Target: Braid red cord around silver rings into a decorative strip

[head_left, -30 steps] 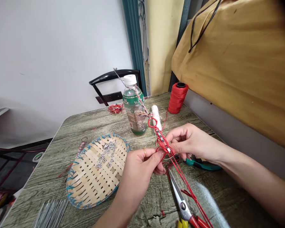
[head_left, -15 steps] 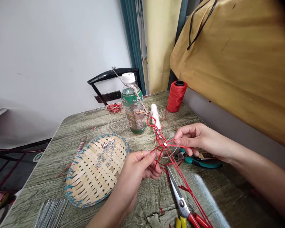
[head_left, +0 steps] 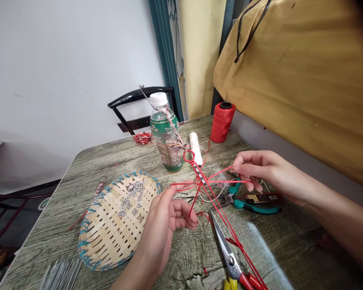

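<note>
Red cords [head_left: 214, 182] cross at a short dark-and-silver beaded strip [head_left: 200, 174], which hangs from a red ring [head_left: 188, 156]. Twisted strings tie that ring to a plastic bottle [head_left: 166, 141] with a white cap. My left hand [head_left: 172, 213] grips red cords, one pulled out over the thumb side, another running down to the curled fingers. Opposite it, my right hand [head_left: 254, 171] pinches two cord strands, stretched rightward from the strip. Longer red cords run from the strip down past the scissors [head_left: 230, 257], which lie on the table with red handles.
A woven bamboo tray [head_left: 105, 233] with small metal pieces [head_left: 134, 197] lies on the left, thin metal rods [head_left: 60, 276] below it. Teal-handled pliers [head_left: 257, 207] rest under my right hand. A red thread spool [head_left: 223, 123] and a white roll [head_left: 195, 149] stand behind.
My hands have drawn apart, the left moving left and the right moving right. The red cords between them now spread wider and look tighter.
</note>
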The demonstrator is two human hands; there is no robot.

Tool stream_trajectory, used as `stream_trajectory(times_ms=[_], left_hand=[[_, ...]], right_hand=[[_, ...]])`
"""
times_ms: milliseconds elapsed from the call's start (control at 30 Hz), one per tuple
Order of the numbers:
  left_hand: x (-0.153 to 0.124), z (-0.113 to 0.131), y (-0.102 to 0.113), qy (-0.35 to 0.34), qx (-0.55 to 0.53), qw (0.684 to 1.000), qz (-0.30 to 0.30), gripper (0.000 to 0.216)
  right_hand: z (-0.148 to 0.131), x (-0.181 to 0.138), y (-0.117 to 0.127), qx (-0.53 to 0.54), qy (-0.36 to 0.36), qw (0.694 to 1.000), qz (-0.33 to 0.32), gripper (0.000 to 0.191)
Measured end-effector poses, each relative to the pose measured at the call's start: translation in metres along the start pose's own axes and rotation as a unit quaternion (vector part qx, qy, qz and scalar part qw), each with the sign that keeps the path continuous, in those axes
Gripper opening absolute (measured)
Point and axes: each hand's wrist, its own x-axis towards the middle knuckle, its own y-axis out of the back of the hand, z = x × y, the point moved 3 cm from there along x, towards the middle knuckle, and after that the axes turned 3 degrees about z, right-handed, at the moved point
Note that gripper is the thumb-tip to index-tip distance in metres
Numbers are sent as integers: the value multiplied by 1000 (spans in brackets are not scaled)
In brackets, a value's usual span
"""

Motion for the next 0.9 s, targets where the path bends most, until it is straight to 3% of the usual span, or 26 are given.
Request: stream_trajectory(times_ms=[167, 333, 400, 600, 800, 900], left_hand=[[-3, 1, -3, 9, 95, 995, -22, 47], [-13, 18, 1, -160, 87, 976, 119, 36], [-19, 23, -4, -194, 59, 969, 144, 27], [-22, 22, -26, -108, 42, 991, 74, 25], [-11, 17, -26, -39, 51, 998, 4, 14], [-8, 18, -23, -35, 54, 998, -1, 13]], right_hand=[[-2, -6, -7, -84, 13, 996, 13, 27], [-17, -22, -14, -110, 124, 980, 108, 16], [-22, -25, -20, -101, 131, 982, 91, 9], [-26, -15, -44, 46, 35, 995, -85, 15], [-27, -12, -39, -12, 69, 996, -49, 17], [-29, -13, -39, -33, 57, 996, -51, 17]])
